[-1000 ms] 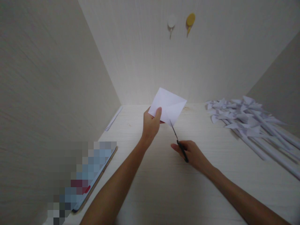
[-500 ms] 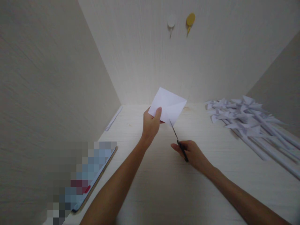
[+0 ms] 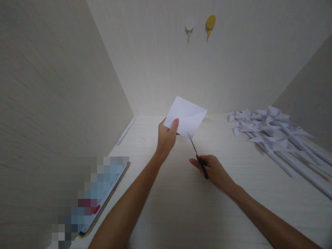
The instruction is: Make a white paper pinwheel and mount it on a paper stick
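Note:
My left hand (image 3: pixel 167 136) pinches a creased square of white paper (image 3: pixel 187 116) by its left corner, thumb on top and fingers hidden underneath. The sheet is held up above the table, tilted, with faint fold lines across it. In my right hand (image 3: pixel 209 167) is a pair of scissors (image 3: pixel 198 159) with black handles. Their thin blades point up and away from me and meet the paper at its near corner. Whether the blades are apart I cannot make out.
Several white paper pinwheels (image 3: pixel 272 141) on rolled paper sticks lie in a pile at the right. A phone-like screen (image 3: pixel 103 193), partly pixelated, leans at the left wall. A thin white paper strip (image 3: pixel 126 130) lies behind it. White and yellow hooks (image 3: pixel 211 22) are on the back wall.
Almost nothing differs. The paper and my left hand have shifted very slightly, while the scissors stay at the sheet's near corner.

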A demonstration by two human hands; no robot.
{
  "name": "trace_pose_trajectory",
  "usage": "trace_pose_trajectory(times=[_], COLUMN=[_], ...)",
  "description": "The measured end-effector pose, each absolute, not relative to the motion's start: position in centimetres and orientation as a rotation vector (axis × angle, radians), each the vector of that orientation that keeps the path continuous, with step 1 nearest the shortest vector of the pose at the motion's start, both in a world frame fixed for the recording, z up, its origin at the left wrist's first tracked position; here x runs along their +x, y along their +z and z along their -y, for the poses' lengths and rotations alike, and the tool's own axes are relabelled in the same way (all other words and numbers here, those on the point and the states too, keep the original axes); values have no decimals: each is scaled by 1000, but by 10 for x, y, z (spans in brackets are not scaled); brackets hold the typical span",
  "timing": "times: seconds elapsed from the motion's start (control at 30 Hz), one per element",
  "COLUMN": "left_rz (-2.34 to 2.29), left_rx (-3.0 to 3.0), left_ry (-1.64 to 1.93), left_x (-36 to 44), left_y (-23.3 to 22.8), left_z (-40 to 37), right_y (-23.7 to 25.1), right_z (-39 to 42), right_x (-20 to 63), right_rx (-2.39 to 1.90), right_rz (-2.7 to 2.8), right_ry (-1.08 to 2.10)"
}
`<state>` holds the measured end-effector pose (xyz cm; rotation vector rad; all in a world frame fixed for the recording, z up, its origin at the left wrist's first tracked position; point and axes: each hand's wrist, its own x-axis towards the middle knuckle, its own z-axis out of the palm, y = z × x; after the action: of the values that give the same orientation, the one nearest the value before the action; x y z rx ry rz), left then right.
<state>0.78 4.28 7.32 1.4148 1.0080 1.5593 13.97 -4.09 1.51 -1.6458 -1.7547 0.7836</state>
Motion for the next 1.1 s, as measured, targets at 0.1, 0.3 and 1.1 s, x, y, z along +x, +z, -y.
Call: trace_pose_trajectory(times=[0.1,0.3,1.1], left_rz=[-1006,-991,-1002], left_rx=[1424,1419,1497], left_ry=[1563,1554,1538], left_x=[7,7,5], left_y=[73,72,82], left_z=[-44,-45,-42], right_y=[14,14,14], right_z=[41,41,40], right_x=[140,140,142], right_rx=[-1643,-1657,-1631], right_rz=[1743,1740,1728], right_ry=[786,795,788])
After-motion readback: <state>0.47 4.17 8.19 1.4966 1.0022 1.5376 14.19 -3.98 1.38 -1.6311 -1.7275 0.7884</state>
